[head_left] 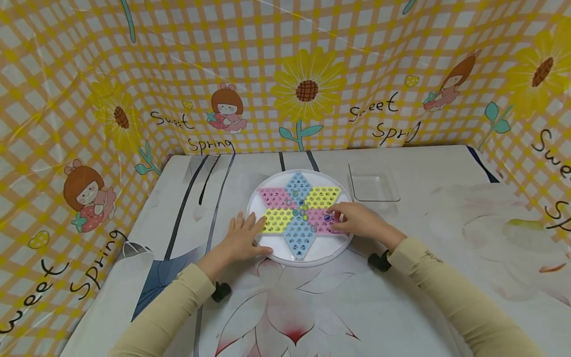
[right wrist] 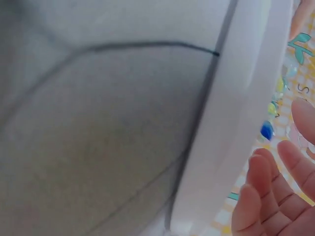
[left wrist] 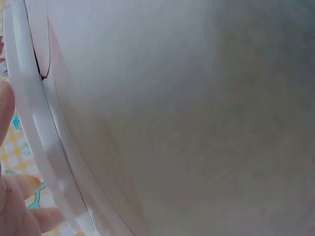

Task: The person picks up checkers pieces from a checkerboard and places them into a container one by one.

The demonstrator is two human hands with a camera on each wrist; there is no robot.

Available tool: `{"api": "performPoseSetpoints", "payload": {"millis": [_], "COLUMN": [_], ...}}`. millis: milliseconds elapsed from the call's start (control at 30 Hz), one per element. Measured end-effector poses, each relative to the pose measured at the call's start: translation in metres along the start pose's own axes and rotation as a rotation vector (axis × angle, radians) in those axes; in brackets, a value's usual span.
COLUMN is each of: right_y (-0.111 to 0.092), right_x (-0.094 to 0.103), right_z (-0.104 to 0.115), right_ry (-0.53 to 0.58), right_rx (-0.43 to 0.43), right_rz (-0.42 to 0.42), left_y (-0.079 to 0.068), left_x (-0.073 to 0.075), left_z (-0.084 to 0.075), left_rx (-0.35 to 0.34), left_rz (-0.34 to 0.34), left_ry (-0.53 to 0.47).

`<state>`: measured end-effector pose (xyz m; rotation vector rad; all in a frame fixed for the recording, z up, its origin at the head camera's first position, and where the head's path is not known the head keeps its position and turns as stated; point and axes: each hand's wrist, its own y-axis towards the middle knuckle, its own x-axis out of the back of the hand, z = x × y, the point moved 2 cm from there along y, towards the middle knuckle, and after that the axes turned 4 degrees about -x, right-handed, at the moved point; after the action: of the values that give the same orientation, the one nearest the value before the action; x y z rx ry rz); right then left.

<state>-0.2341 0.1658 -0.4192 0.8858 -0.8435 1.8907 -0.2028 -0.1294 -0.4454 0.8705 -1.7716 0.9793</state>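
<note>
A round white Chinese-checkers board (head_left: 272,254) with a pink, yellow and blue star lies mid-table. A few marbles (head_left: 304,212) sit near its centre, and a blue marble (head_left: 327,217) lies on the right pink point. My left hand (head_left: 241,238) rests flat on the board's left edge, fingers straight over the yellow point. My right hand (head_left: 357,220) lies on the right pink point, fingertips beside the blue marble. In the left wrist view the board rim (left wrist: 39,142) runs past my fingers (left wrist: 19,206). The right wrist view shows the rim (right wrist: 231,118), the blue marble (right wrist: 267,130) and my loosely curved fingers (right wrist: 266,191).
A clear square plastic tray (head_left: 372,187) stands just behind the board on the right. The table has a printed flower cloth (head_left: 294,317). Yellow checked sheeting (head_left: 285,69) walls in the back and both sides.
</note>
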Motion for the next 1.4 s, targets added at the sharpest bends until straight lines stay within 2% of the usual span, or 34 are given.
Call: {"api": "performPoseSetpoints", "payload": {"millis": [233, 433, 733, 933, 1200, 1400], "right_y": [0.008, 0.018, 0.022, 0.024, 0.024, 0.023], "right_x": [-0.003, -0.005, -0.005, -0.005, -0.001, 0.007], "right_z": [0.001, -0.004, -0.012, -0.013, -0.012, -0.006], "right_ry": [0.047, 0.143, 0.251, 0.233, 0.240, 0.165], "right_rx": [-0.028, -0.108, -0.081, -0.088, -0.041, -0.012], "right_rz": [0.051, 0.111, 0.127, 0.123, 0.128, 0.091], "left_y": [-0.002, -0.003, -0.005, -0.003, 0.000, 0.000], "left_x": [0.003, 0.004, 0.003, 0.004, 0.003, 0.002], "left_z": [0.001, 0.001, -0.001, 0.000, 0.003, 0.006], "left_rx": [0.021, 0.042, 0.044, 0.042, 0.038, 0.019], "left_rz": [0.026, 0.029, 0.022, 0.016, 0.001, -0.017], "left_ry": [0.003, -0.034, -0.095, -0.094, -0.076, -0.028]}}
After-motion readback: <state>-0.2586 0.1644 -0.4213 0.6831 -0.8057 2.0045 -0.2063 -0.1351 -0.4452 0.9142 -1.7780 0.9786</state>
